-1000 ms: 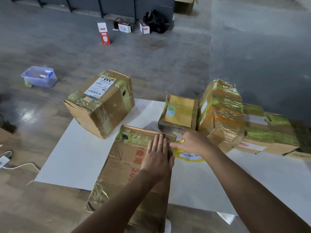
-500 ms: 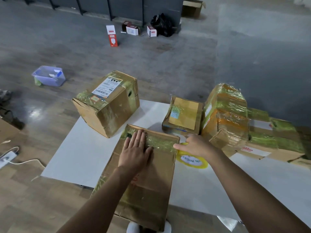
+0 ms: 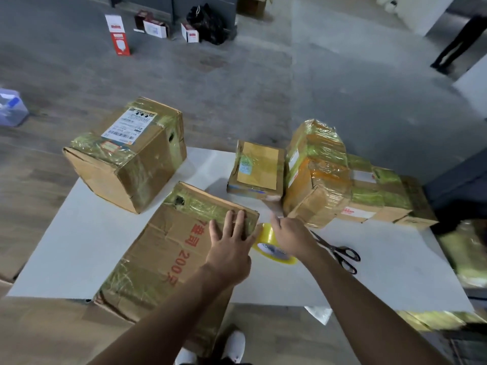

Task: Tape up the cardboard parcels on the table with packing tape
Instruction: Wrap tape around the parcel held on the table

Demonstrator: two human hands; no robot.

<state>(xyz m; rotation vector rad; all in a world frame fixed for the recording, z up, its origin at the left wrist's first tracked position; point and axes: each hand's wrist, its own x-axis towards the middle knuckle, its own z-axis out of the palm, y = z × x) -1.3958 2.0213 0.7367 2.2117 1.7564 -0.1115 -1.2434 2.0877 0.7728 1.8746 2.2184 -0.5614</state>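
At the left a big labelled cardboard box (image 3: 123, 154) stands on the white table (image 3: 79, 246), already banded with yellowish tape. Just beside it lies the flat parcel (image 3: 168, 246) being worked on. Its near end hangs over the table edge, and a strip of tape runs across its far end. The left hand (image 3: 229, 248) rests on that strip at the far right corner, palm down, fingers straight and holding nothing. Behind it sits a small parcel (image 3: 257, 169). Just beside the corner, the packing tape roll (image 3: 274, 246) is tilted up under the right hand (image 3: 292, 238), which grips it from above; its fingertips are blurred. The strip looks about to go over the parcel's right edge. To do that well, the flat hand should press firmly toward the corner to drive out bubbles, while the roll pulls taut and low round the side. The scissors (image 3: 337, 251) lie just right of the roll, handy for the cut. A cluster of wrapped parcels (image 3: 329, 180) fills the far right.
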